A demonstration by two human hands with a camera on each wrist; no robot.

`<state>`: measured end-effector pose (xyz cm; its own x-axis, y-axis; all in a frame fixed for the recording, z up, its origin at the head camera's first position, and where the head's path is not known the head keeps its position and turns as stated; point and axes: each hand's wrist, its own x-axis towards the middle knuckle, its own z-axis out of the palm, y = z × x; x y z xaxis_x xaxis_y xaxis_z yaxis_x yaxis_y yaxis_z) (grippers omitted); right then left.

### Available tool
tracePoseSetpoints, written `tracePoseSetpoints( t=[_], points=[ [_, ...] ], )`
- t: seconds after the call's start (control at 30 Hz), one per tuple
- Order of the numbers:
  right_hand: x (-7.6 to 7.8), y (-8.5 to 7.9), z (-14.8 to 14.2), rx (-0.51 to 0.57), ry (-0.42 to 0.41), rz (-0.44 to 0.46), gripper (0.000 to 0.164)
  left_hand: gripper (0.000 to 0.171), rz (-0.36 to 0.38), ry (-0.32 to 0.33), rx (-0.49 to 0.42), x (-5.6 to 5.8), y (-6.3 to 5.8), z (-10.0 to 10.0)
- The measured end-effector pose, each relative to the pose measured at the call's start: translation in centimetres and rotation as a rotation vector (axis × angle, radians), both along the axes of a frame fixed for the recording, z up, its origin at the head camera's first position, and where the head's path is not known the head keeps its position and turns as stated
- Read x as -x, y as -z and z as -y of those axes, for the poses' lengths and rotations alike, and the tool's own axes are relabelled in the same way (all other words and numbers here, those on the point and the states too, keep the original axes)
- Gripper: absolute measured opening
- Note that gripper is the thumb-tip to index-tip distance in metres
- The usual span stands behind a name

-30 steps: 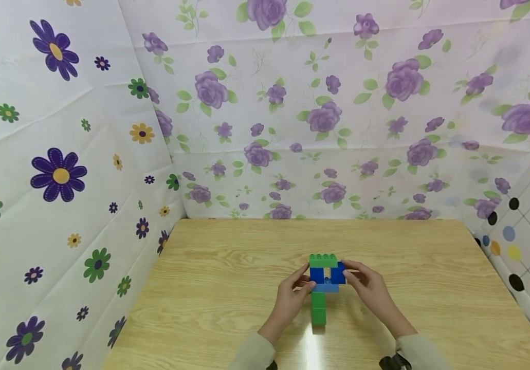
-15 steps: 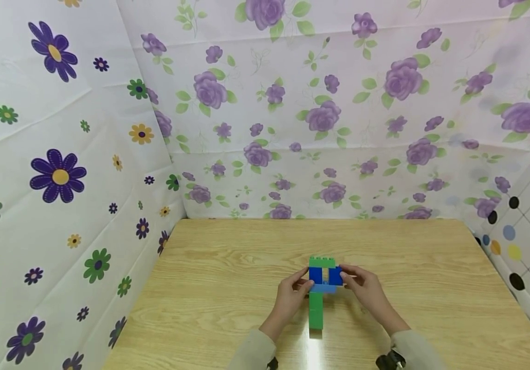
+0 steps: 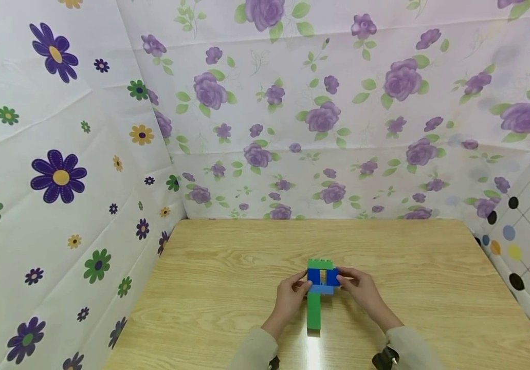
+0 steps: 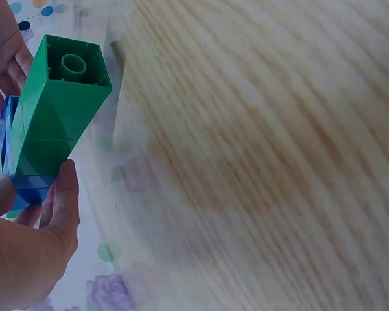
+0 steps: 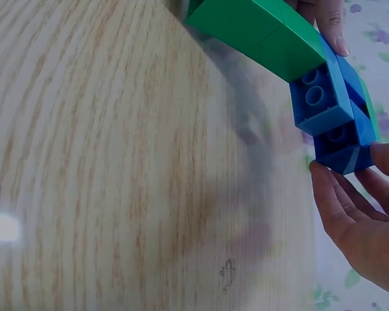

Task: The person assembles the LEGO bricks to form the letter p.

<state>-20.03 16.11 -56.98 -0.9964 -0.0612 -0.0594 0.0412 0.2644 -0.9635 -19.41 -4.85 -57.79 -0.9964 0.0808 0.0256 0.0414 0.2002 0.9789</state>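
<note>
In the head view both hands hold one toy-brick structure above the table. A studded green brick (image 3: 320, 264) tops it. Below are two dark blue bricks, a left one (image 3: 313, 276) and a right one (image 3: 333, 278), with a gap between. A lighter blue brick (image 3: 324, 290) lies under them, and a green brick leg (image 3: 313, 311) extends from its left end. The left hand (image 3: 289, 299) grips the blue part's left side. The right hand (image 3: 363, 292) pinches the right dark blue brick, which overhangs the lighter blue one in the right wrist view. Hollow undersides show in both wrist views.
A wood-grain table (image 3: 227, 288) spreads beneath the hands. Behind it hangs a purple-flowered cloth (image 3: 292, 128), with a daisy-print cloth (image 3: 103, 216) on the left and a dotted cloth (image 3: 528, 246) on the right.
Both hands keep their hold. The structure has shifted slightly left and tilted a little, its top lower in view and its green leg showing longer. The right hand has moved left with it.
</note>
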Motion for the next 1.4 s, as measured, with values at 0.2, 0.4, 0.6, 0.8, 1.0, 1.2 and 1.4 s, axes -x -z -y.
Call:
tracePoseSetpoints(
  t=[0.2, 0.4, 0.6, 0.8, 1.0, 1.2, 1.4],
  points=[
    [0.2, 0.5, 0.0, 0.025, -0.004, 0.014, 0.036, 0.034, -0.021, -0.021, 0.024, 0.2, 0.5, -0.1],
    [0.3, 0.8, 0.1, 0.008, 0.000, 0.030, 0.037, 0.033, -0.041, -0.053, 0.096, 0.3, 0.9, -0.1],
    [0.4, 1.1, 0.2, 0.027, 0.003, 0.032, 0.037, 0.033, -0.021, -0.027, 0.082, 0.3, 0.8, -0.1],
    [0.7, 2.0, 0.1, 0.039, -0.004, 0.033, 0.038, 0.033, 0.008, -0.003, 0.099, 0.3, 0.9, 0.0],
    [0.8, 2.3, 0.2, -0.044, 0.007, 0.004, 0.036, 0.031, -0.017, 0.011, 0.127, 0.6, 1.4, 0.1],
    [0.9, 2.5, 0.3, -0.114, 0.012, -0.042, 0.034, 0.029, -0.038, 0.023, 0.165, 0.9, 1.5, 0.0],
    [1.0, 2.6, 0.4, -0.139, 0.019, -0.045, 0.032, 0.029, -0.034, 0.035, 0.204, 1.1, 1.4, -0.1]
  ],
)
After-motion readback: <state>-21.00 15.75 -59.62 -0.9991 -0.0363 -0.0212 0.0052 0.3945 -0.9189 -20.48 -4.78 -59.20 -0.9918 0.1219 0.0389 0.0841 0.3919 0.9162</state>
